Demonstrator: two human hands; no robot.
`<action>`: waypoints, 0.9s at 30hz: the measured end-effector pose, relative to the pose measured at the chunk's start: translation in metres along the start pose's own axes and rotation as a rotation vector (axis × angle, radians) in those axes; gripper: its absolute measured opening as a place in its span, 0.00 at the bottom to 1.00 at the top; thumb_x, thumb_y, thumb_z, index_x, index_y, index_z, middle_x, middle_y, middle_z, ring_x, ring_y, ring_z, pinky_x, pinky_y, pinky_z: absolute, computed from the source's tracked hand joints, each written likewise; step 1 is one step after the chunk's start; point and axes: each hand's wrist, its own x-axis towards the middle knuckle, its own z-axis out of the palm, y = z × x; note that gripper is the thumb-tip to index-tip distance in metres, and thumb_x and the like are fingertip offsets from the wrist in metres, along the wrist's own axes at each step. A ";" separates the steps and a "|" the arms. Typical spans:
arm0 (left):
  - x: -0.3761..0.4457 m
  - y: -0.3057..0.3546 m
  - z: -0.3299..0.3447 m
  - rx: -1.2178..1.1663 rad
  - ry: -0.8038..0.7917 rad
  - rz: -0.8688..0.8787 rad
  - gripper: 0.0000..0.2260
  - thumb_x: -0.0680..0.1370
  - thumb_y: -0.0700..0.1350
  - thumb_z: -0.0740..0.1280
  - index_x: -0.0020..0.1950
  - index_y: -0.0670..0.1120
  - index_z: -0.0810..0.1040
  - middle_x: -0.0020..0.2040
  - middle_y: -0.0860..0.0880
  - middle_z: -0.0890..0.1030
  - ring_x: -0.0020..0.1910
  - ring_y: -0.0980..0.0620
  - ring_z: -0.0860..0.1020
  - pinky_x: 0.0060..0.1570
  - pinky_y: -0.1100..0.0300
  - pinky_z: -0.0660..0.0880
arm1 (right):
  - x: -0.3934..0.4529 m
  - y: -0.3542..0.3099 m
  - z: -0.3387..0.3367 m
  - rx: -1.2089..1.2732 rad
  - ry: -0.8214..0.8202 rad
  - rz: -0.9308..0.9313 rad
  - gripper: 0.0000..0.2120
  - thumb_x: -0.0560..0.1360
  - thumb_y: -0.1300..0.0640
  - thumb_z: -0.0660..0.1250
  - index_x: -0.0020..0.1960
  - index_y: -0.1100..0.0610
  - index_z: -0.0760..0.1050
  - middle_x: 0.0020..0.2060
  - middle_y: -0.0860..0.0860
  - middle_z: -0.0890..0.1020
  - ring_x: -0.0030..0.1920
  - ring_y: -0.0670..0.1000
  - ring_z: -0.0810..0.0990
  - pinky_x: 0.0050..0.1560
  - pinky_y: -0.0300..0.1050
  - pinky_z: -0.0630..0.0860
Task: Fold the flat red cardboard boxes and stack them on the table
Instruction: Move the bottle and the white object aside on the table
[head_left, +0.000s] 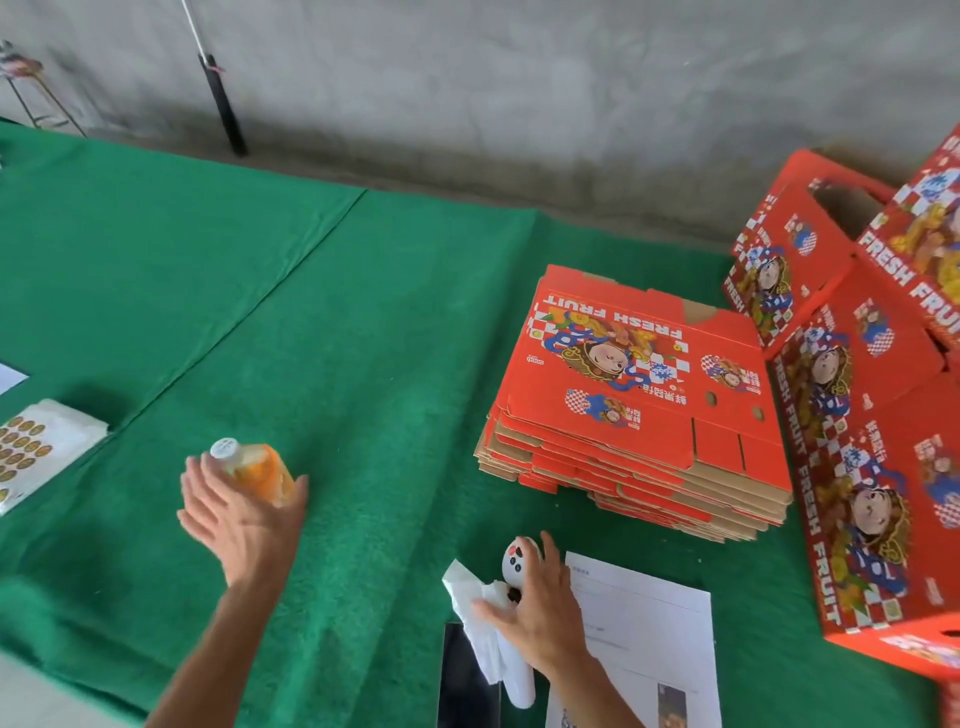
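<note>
on the green desk (363, 312), flat red boxes (639, 395) sit stacked right of centre, folded boxes (857, 415) piled at far right. left hand (244, 514) fingers spread against an orange bottle (254, 467). right hand (535, 608) grips a white object (519, 561) with tissue, near edge.

Single head-worn view, wide-angle.
Looks forward and steeply down, close over the green felt-covered bench (363, 312).
</note>
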 end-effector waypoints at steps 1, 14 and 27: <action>-0.016 0.008 0.004 0.018 0.029 0.094 0.50 0.71 0.61 0.74 0.82 0.41 0.51 0.82 0.37 0.54 0.82 0.38 0.52 0.79 0.36 0.45 | -0.003 -0.001 0.002 -0.048 -0.002 0.001 0.51 0.67 0.27 0.69 0.81 0.45 0.50 0.83 0.50 0.46 0.78 0.56 0.61 0.66 0.50 0.74; -0.189 0.036 0.072 0.137 -0.534 0.305 0.34 0.77 0.54 0.72 0.79 0.43 0.65 0.75 0.46 0.70 0.73 0.45 0.69 0.70 0.51 0.68 | -0.004 -0.010 -0.006 -0.039 -0.042 0.005 0.37 0.72 0.38 0.70 0.77 0.46 0.62 0.73 0.52 0.56 0.64 0.54 0.73 0.54 0.46 0.80; -0.275 0.041 0.047 0.491 -0.734 -0.065 0.43 0.69 0.70 0.69 0.74 0.48 0.58 0.69 0.46 0.61 0.67 0.45 0.64 0.52 0.50 0.75 | -0.016 -0.009 0.006 0.063 0.007 0.012 0.33 0.71 0.44 0.80 0.73 0.49 0.74 0.74 0.54 0.57 0.61 0.56 0.76 0.55 0.51 0.82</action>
